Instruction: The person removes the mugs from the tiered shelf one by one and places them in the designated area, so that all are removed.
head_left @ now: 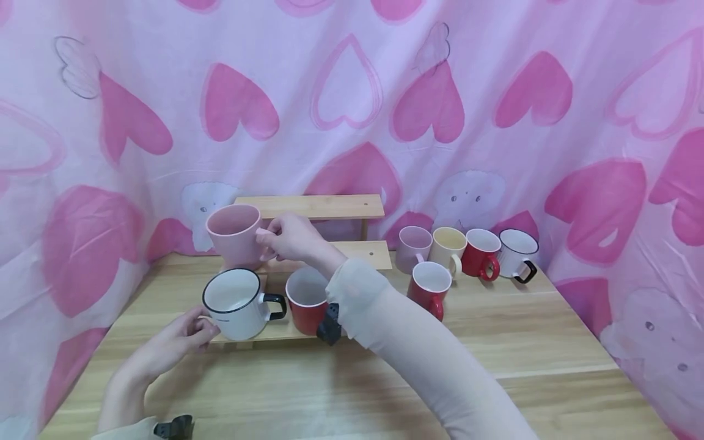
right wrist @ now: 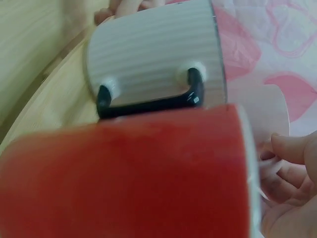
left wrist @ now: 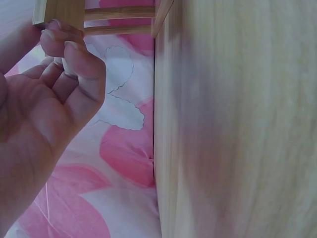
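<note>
My right hand [head_left: 294, 235] pinches the handle of a pink mug [head_left: 233, 241], which is upright at the left end of the middle step of a tiered wooden rack [head_left: 363, 250]. Whether the mug's base touches that step is hidden. A white mug [head_left: 233, 315] with a black rim and black handle stands on the lowest step, in front of the pink one. To its right is a red mug [head_left: 305, 305], partly behind my right sleeve. My left hand [head_left: 173, 342], beside the white mug, holds the end of the rack's lowest board [left wrist: 64, 12] between thumb and curled fingers.
On the table [head_left: 495, 342] right of the rack stand a lilac mug [head_left: 409, 253], a cream mug [head_left: 444, 250], a red mug [head_left: 475, 260], another black-rimmed white mug [head_left: 511, 256] and, nearer, a red mug [head_left: 426, 293]. A heart-patterned curtain [head_left: 352, 91] hangs behind.
</note>
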{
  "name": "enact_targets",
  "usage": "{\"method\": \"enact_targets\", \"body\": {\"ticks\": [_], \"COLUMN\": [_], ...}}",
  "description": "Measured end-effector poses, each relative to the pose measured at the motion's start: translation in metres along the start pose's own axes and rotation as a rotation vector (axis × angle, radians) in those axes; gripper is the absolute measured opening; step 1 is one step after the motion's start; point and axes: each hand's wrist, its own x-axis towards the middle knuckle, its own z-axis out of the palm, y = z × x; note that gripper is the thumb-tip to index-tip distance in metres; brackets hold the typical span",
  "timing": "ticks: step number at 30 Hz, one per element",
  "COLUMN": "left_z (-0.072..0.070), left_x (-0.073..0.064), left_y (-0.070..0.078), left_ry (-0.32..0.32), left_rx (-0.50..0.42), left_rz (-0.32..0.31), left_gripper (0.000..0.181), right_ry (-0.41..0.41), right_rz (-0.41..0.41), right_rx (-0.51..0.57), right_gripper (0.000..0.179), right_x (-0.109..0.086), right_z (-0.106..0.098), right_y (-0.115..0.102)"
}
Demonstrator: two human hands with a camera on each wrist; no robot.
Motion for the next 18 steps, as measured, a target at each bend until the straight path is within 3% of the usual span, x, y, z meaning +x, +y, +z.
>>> {"method": "enact_targets", "body": {"ticks": [12, 18], "left_z": [-0.002, -0.001], "left_x": [-0.009, -0.003], "left_y": [-0.003, -0.003], "left_ry": [-0.028, -0.024], "left_rx": [-0.032, -0.036], "left_rz": [-0.020, 0.002], "left_gripper": [0.017, 0.016], "right_ry": [0.130, 0.234], "right_rz": [-0.009, -0.088], "right_rx": [-0.084, 0.009], "right_gripper": [0.026, 0.025], "right_x": [-0.015, -0.031], "right_z": [0.001, -0.016], "right_y": [-0.015, -0.017]}}
